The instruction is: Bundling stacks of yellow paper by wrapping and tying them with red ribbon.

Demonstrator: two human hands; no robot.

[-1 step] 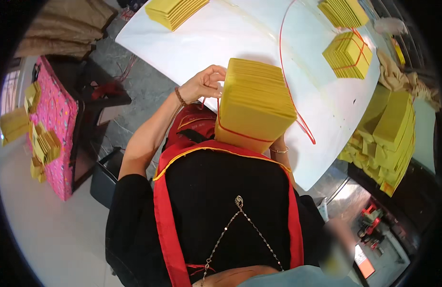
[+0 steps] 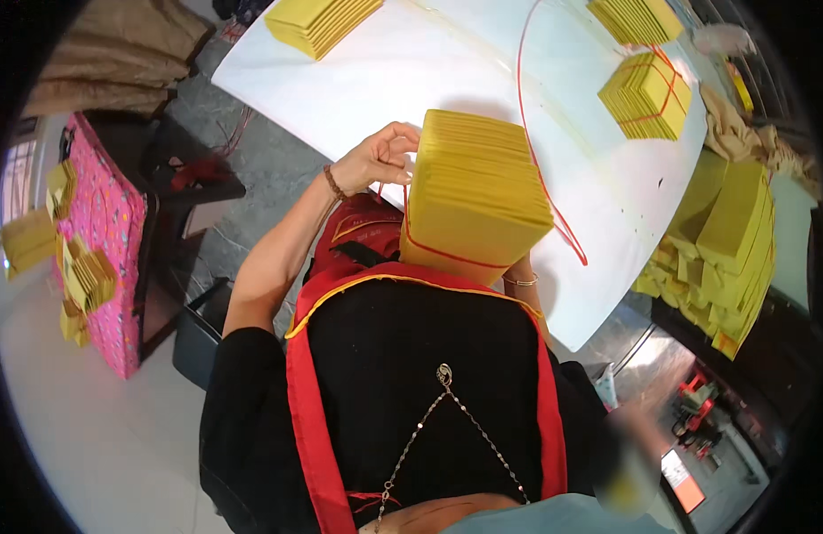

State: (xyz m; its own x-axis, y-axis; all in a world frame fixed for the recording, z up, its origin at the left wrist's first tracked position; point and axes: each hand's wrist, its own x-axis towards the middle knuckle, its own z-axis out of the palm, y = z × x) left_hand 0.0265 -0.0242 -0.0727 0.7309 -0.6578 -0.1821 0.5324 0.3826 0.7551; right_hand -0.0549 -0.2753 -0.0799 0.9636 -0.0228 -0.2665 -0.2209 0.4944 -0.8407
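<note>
A thick stack of yellow folded paper [image 2: 478, 187] stands at the table's near edge, against my front. A thin red string [image 2: 456, 254] runs round its near face and up its left side. My left hand [image 2: 382, 158] is beside the stack's upper left edge, thumb and fingers pinched on the string. My right hand [image 2: 520, 267] is mostly behind the stack's lower right side. Only the wrist with a bangle and a little of the hand show; its fingers are hidden.
On the white table [image 2: 376, 80] lie a yellow stack [image 2: 322, 25] far left, a string-tied stack [image 2: 647, 96] right, another behind it, and a long loose red string [image 2: 567, 233]. Yellow bundles [image 2: 718, 240] are piled at right. A pink-covered table [image 2: 109, 240] stands left.
The view has shifted very slightly. My hands and the stack hold the same position.
</note>
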